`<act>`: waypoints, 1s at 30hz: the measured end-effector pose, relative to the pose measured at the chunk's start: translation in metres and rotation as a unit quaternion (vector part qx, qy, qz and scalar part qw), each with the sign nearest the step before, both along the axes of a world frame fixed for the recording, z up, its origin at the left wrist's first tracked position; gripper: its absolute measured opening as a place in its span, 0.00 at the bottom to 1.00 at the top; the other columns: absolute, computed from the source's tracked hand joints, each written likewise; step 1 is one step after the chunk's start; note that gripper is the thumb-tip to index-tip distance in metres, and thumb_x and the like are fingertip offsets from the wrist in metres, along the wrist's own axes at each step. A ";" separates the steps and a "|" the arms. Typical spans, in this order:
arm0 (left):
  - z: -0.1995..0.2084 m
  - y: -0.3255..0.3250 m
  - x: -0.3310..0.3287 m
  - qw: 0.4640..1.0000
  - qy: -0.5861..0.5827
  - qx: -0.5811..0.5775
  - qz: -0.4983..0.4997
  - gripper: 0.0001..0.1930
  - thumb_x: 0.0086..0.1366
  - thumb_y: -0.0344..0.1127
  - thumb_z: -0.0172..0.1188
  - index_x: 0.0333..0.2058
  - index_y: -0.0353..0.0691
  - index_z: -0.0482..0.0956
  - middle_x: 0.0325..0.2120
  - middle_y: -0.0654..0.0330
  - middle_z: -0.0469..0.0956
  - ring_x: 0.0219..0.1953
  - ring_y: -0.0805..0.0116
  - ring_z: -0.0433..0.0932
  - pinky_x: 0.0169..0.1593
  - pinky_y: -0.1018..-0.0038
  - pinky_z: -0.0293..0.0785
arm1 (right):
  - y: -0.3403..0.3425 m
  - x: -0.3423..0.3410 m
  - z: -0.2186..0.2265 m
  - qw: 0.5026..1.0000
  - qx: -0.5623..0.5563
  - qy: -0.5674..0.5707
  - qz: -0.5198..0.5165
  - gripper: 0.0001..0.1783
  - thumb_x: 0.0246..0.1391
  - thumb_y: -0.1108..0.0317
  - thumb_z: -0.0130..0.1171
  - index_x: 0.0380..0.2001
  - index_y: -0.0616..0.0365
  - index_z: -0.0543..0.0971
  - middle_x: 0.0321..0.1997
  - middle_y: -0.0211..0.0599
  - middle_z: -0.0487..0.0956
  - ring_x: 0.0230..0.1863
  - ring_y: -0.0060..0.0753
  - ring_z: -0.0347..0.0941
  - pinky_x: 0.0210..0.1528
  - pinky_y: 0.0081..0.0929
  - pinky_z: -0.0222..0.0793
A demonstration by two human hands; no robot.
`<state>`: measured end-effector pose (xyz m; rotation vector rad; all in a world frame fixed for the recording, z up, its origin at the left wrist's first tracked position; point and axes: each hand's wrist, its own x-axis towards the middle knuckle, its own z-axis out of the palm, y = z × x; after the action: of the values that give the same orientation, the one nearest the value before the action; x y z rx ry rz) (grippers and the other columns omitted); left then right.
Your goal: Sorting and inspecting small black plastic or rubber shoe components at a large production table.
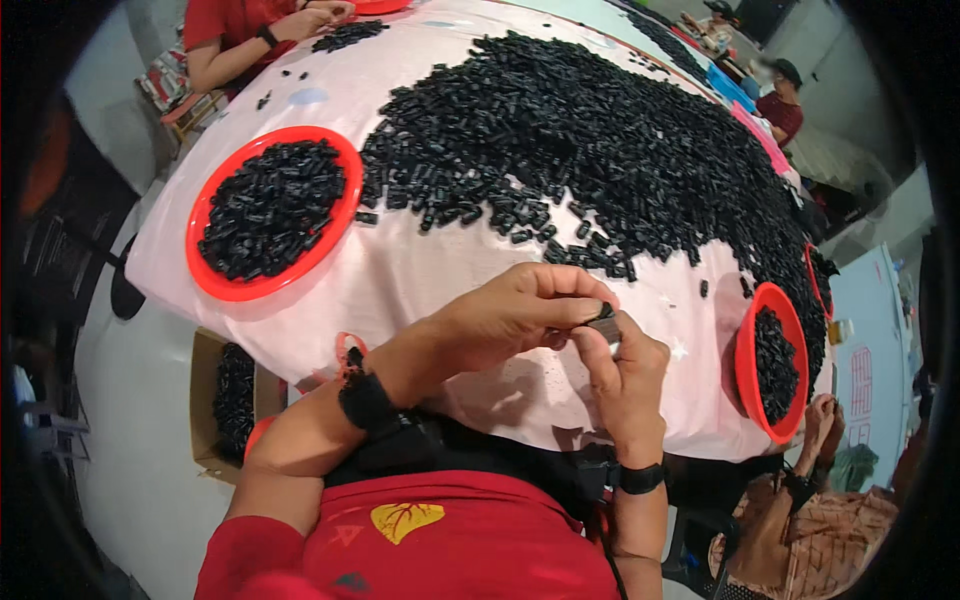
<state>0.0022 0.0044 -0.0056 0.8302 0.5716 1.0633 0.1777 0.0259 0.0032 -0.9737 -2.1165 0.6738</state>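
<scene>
Above the near part of the table, my left hand (535, 308) and my right hand (625, 365) meet. Between their fingertips is a small black plastic piece (604, 326), gripped by both thumbs and forefingers. Its exact kind is too small to tell. Just beyond my hands spreads a large heap of similar black pieces (560, 140), with a few loose ones at its near edge. To the left stands a red basin (353, 190) full of the same black pieces.
Another red basin (745, 362) with black pieces stands at the right edge of the pale pink tablecloth (420, 270). A cardboard box (205, 400) of black pieces is below the table at left. One person (235, 45) works at far left, another (800, 510) at near right.
</scene>
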 end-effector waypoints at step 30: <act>0.011 0.009 -0.121 0.880 -0.108 -0.016 0.463 0.09 0.59 0.33 0.61 0.37 0.39 0.74 0.23 0.64 0.72 0.23 0.78 0.68 0.25 0.81 0.65 | 0.007 0.001 -0.002 0.997 -0.021 0.067 -0.039 0.15 0.56 0.66 0.60 0.20 0.61 0.71 0.13 0.20 0.62 0.17 0.10 0.50 0.17 0.18 0.46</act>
<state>-0.1186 0.0131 0.0056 0.3647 0.8156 1.9861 0.1791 0.0329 0.0013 -0.9998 -1.9445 0.7277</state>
